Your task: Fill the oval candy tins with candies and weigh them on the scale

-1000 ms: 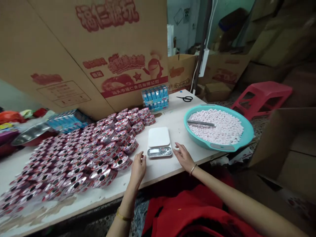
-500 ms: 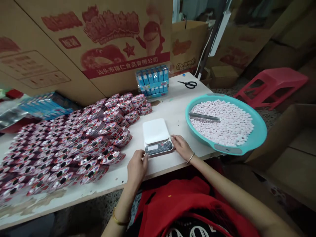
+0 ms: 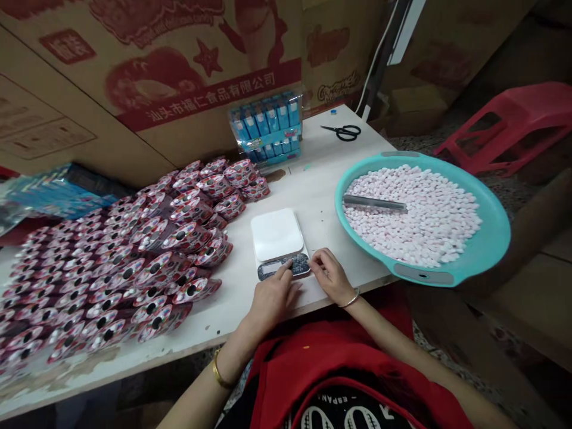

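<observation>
A small white kitchen scale (image 3: 277, 235) lies on the table in front of me, its bare platform facing up and its dark button panel towards me. My left hand (image 3: 273, 296) has its index finger stretched onto that panel, near the display; the other fingers are loosely bent and nothing is held. Close by the panel's right end is my right hand (image 3: 331, 277), its fingers curled in and thumb near the index finger. I see nothing between them. Whether its fingertips touch the scale I cannot tell.
A turquoise basin (image 3: 494, 238) of small whitish candies (image 3: 415, 220) stands at right, a metal scoop (image 3: 375, 203) lying in it. Left are rows of red printed pouches (image 3: 129, 271). Behind are blue packs (image 3: 268, 128), black scissors (image 3: 346, 132) and cardboard boxes (image 3: 179, 53). A red stool (image 3: 518, 128) stands beyond.
My left hand has moved from beside the scale's left corner onto its button panel. My right hand's fingers have curled in at the scale's right side. The view has shifted downward.
</observation>
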The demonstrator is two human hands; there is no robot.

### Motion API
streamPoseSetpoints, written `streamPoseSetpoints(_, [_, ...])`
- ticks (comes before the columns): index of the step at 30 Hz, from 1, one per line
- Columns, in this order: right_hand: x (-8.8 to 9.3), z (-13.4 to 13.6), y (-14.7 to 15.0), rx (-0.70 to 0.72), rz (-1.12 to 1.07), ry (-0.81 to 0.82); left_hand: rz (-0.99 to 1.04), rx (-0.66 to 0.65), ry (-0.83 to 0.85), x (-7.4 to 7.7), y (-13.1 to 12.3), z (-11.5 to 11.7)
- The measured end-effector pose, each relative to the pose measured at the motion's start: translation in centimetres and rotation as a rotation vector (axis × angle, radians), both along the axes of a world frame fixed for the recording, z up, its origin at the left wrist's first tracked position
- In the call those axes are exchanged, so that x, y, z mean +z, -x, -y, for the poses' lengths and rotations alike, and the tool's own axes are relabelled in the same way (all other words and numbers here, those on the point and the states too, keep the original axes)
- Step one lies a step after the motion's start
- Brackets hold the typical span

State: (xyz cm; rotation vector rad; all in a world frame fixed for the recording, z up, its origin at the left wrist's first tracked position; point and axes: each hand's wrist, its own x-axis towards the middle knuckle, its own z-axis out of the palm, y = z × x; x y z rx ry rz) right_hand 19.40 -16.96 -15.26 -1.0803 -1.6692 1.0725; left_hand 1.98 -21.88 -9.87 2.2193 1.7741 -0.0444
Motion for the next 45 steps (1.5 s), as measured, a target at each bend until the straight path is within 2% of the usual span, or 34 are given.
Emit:
streamPoseSetpoints(6, [0.2,0.1,0.2,0.027,-0.007,0.017,-0.025,-0.008,0.039,1.1,-0.5,-0.3])
streamPoseSetpoints(8, [0.3,0.1,0.2,0.032,-0.01,0.015,0.051,-0.044,0.061,1.7,0.3,-1.0])
streamPoseSetpoints(10, [0.4,0.1,0.3,0.034,-0.013,0.01,0.164,-0.08,0.049,2.7,2.0,-2.8])
streamPoseSetpoints(13, [0.6,0.1,0.3,0.041,-0.025,0.006,0.23,-0.052,-0.166,5.2,5.5,-7.6])
streamPoseSetpoints(15, [0.8,0.1,0.3,0.045,-0.038,0.008,0.142,-0.014,-0.364,7.5,7.7,-11.7])
streamPoseSetpoints(18, [1.0,0.2,0.1,0.04,-0.051,0.011,-0.081,0.019,-0.46,10.3,10.2,-18.0])
streamPoseSetpoints(21, [1.0,0.4,-0.3,0.045,-0.055,0.021,-0.238,0.036,-0.425,11.1,11.8,-22.7])
streamPoseSetpoints(24, [0.8,0.4,-0.5,0.075,-0.043,0.046,-0.306,-0.002,-0.334,10.5,12.8,-25.3])
streamPoseSetpoints(30, [0.5,0.3,-0.6,0.144,0.019,0.027,-0.364,-0.01,-0.244,9.6,13.3,-25.7])
streamPoseSetpoints(38, [0.2,0.3,-0.4,0.132,0.063,-0.026,-0.34,0.063,-0.325,8.8,13.0,-25.4])
streamPoseSetpoints(41, [2.2,0.9,-0.5,0.142,0.066,-0.059,-0.33,0.082,-0.345,8.7,13.1,-25.5])
streamPoseSetpoints(45, [8.3,1.2,-2.4,0.172,0.153,-0.243,-0.312,0.102,-0.352,8.1,13.4,-25.9])
